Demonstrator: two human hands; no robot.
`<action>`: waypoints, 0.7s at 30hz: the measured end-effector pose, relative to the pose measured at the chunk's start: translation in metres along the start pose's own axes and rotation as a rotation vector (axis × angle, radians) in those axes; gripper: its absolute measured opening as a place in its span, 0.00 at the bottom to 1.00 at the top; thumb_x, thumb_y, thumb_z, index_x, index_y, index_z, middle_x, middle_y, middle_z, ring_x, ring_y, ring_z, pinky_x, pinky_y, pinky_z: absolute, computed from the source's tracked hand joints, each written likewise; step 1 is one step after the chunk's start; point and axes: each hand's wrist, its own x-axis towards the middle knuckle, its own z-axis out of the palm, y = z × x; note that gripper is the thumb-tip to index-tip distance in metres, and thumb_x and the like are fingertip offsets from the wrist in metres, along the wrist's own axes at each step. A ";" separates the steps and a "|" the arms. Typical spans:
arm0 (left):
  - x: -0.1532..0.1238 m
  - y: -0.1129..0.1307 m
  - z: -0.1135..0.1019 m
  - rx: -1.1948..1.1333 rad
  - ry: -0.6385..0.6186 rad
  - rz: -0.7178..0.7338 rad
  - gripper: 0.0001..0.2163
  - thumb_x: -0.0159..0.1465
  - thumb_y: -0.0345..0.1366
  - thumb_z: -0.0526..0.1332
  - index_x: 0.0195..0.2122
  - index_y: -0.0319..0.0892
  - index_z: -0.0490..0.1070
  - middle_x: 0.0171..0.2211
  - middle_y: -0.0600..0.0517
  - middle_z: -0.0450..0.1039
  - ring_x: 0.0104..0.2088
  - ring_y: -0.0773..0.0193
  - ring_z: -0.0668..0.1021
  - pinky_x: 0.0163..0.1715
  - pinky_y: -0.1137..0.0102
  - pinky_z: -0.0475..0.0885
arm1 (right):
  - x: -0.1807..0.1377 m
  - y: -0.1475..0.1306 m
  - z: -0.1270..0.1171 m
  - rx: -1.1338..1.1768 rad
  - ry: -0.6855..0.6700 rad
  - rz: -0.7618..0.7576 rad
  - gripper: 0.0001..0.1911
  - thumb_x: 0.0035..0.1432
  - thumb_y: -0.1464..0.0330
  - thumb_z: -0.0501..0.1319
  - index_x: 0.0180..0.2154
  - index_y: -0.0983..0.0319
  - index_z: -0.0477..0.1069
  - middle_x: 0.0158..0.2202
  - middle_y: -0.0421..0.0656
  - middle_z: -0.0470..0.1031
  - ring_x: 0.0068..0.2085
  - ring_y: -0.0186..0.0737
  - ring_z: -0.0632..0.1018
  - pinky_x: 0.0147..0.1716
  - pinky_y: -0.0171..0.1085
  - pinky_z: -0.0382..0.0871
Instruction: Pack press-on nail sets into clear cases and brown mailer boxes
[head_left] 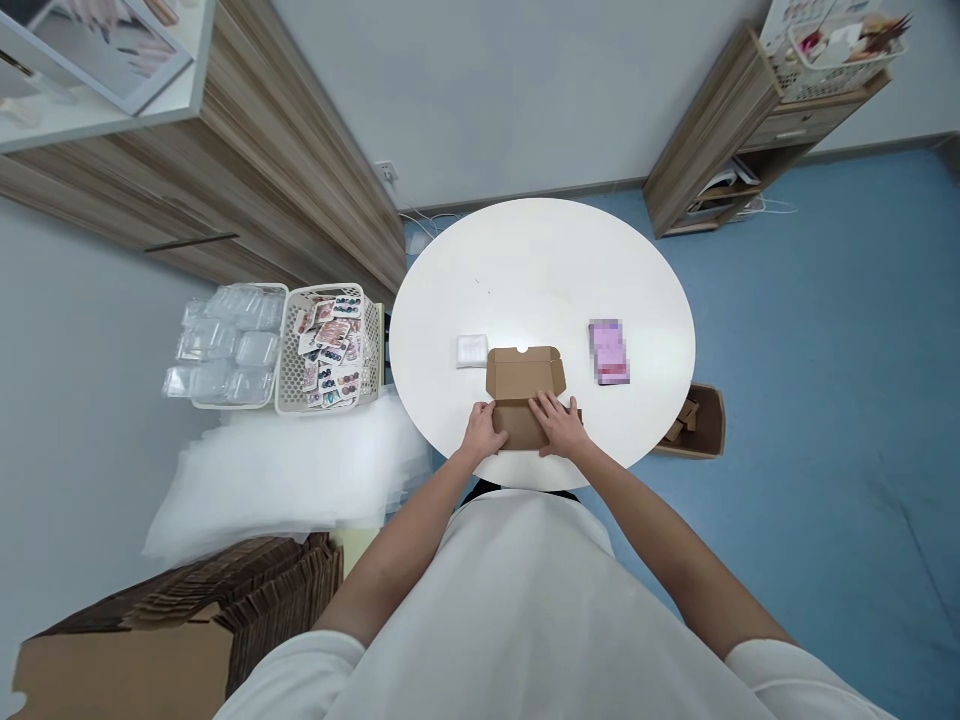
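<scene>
A brown cardboard box [525,376], partly folded with its notched lid panel laid back, sits near the front edge of the white oval table. My left hand [484,432] grips its left front corner, thumb over the inside and fingers along the side. At the right part of the box, my right hand [559,426] holds the panel, with fingertips at the middle fold and thumb near the front edge. Left of the box lies a small stack of clear plastic sleeves [472,351]. To the right is a pile of pinkish-purple cards [609,352], blurred by pixelation.
The white table [540,260] stands near the wall. On my left are a basket of clear plastic cases [225,340], a basket of patterned cards [330,345], translucent sheets [292,470] and stacked flat cardboard [285,600]. A bin [705,425] holding cardboard pieces stands at right.
</scene>
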 end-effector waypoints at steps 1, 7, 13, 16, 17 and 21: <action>0.000 -0.002 -0.001 0.022 0.004 0.030 0.27 0.47 0.31 0.60 0.51 0.39 0.59 0.47 0.44 0.58 0.48 0.55 0.66 0.47 0.64 0.65 | 0.000 0.000 0.000 0.003 -0.004 -0.001 0.59 0.33 0.53 0.66 0.61 0.59 0.35 0.64 0.51 0.37 0.62 0.58 0.37 0.52 0.65 0.41; -0.001 -0.004 -0.007 0.050 -0.028 0.063 0.28 0.48 0.39 0.63 0.50 0.40 0.59 0.44 0.45 0.66 0.45 0.54 0.69 0.45 0.61 0.65 | 0.000 -0.001 -0.002 0.010 -0.018 0.008 0.60 0.33 0.54 0.67 0.61 0.60 0.34 0.64 0.50 0.37 0.62 0.56 0.37 0.52 0.64 0.43; -0.002 0.002 -0.002 -0.041 -0.006 0.048 0.33 0.47 0.44 0.65 0.53 0.42 0.55 0.46 0.46 0.64 0.42 0.58 0.71 0.39 0.65 0.68 | 0.000 -0.001 0.000 0.028 -0.014 0.005 0.60 0.33 0.55 0.67 0.61 0.60 0.34 0.64 0.51 0.36 0.62 0.56 0.36 0.53 0.63 0.41; -0.001 0.004 -0.003 -0.027 -0.001 0.027 0.34 0.44 0.45 0.66 0.51 0.43 0.57 0.42 0.47 0.64 0.43 0.57 0.70 0.38 0.65 0.68 | 0.000 -0.001 0.002 0.038 -0.010 0.003 0.60 0.34 0.55 0.67 0.61 0.60 0.34 0.64 0.51 0.36 0.62 0.56 0.36 0.53 0.63 0.41; -0.001 0.005 -0.003 -0.026 -0.005 0.016 0.34 0.43 0.46 0.67 0.51 0.42 0.57 0.41 0.47 0.64 0.42 0.56 0.70 0.37 0.66 0.68 | -0.001 -0.001 0.003 0.043 -0.010 0.004 0.60 0.34 0.55 0.67 0.61 0.60 0.34 0.64 0.51 0.36 0.62 0.56 0.36 0.53 0.63 0.41; 0.000 0.006 -0.006 -0.049 -0.025 -0.041 0.34 0.42 0.46 0.68 0.50 0.42 0.58 0.40 0.47 0.63 0.41 0.57 0.70 0.37 0.66 0.68 | -0.001 -0.001 0.003 0.062 -0.016 0.001 0.60 0.34 0.55 0.67 0.62 0.61 0.34 0.64 0.51 0.36 0.62 0.56 0.36 0.53 0.64 0.41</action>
